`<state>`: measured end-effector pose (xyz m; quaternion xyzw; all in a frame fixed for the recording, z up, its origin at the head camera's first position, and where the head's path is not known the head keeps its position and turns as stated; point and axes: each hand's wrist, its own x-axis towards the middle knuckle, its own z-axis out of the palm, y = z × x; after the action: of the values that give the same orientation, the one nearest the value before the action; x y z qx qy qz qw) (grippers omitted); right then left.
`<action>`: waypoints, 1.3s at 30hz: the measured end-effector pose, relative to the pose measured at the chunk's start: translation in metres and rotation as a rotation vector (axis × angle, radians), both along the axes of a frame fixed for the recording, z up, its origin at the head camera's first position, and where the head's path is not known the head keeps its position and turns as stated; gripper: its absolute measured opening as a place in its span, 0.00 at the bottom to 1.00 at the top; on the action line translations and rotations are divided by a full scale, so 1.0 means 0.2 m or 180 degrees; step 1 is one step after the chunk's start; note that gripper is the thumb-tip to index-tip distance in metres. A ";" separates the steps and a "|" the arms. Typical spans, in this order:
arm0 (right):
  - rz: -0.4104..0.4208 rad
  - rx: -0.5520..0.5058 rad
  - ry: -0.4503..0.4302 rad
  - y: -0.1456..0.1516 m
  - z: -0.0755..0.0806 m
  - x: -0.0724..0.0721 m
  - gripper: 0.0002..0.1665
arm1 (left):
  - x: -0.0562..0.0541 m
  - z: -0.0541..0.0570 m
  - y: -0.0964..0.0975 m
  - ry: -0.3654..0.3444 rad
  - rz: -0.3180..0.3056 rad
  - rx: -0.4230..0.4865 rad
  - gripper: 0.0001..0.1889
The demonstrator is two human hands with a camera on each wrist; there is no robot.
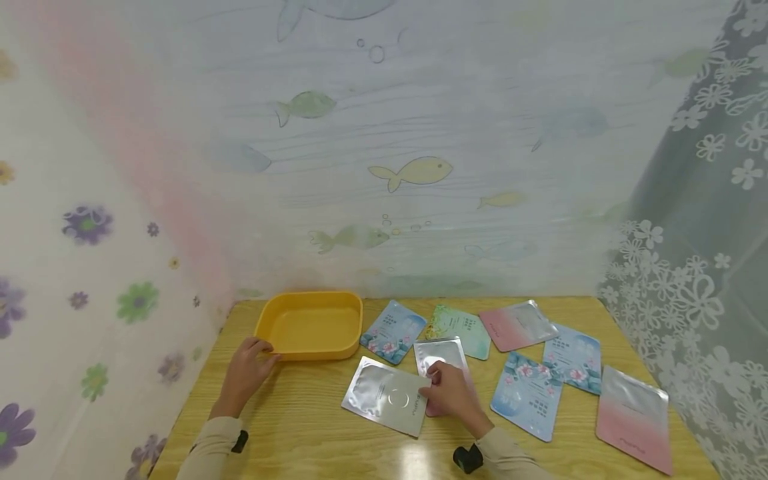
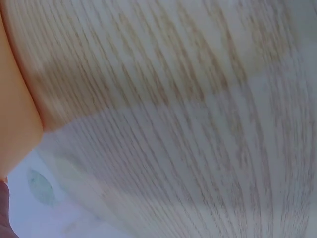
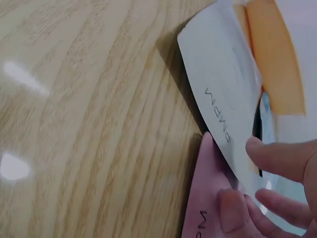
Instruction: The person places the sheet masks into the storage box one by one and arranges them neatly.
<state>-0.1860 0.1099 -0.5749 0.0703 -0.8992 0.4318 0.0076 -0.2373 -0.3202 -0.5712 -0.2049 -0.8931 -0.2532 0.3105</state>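
Note:
A yellow plastic tray [image 1: 312, 355] stands at the back left of the table, and my left hand [image 1: 245, 373] grips its near left corner. The left wrist view shows mostly wood grain, with the tray's side [image 2: 17, 109] at the left edge. My right hand [image 1: 453, 395] pinches the right end of a silver face mask sachet [image 1: 381, 399], whose printed face [image 3: 218, 74] is tilted up off the table in the right wrist view. Under that hand lies a pink-and-silver sachet [image 1: 441, 352], partly covered by the fingers.
Blue floral sachets [image 1: 393, 332] lie right of the tray and farther right. A green sachet [image 1: 465, 331] and a pink-silver one [image 1: 516, 325] are at the back. Another pink-silver sachet [image 1: 633, 417] lies near the table's right edge. A patterned curtain [image 1: 420, 253] hangs behind the table.

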 end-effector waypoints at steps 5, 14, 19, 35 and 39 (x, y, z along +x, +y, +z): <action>-0.0163 0.0057 0.0162 -0.04 -0.02 0.00 0.16 | 0.01 0.00 -0.01 -0.0077 0.0042 0.0057 0.13; -0.0283 0.0135 0.0078 -0.07 -0.02 -0.02 0.12 | 0.02 -0.02 -0.02 -0.0033 0.0005 0.0187 0.14; -0.0313 -0.0009 -0.0088 -0.06 -0.01 -0.04 0.10 | 0.02 -0.01 -0.03 -0.0069 -0.0038 0.0237 0.13; -0.0186 -0.0990 -0.0667 0.01 0.04 -0.04 0.12 | 0.03 -0.01 -0.04 0.0136 -0.0153 0.0030 0.13; -0.0195 -0.1005 -0.0630 0.03 0.08 -0.05 0.11 | 0.03 -0.01 -0.04 0.0114 -0.0118 0.0026 0.14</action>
<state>-0.1954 0.1167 -0.5587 -0.0019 -0.8183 0.5720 -0.0568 -0.2317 -0.3287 -0.5738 -0.2246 -0.8824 -0.2589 0.3224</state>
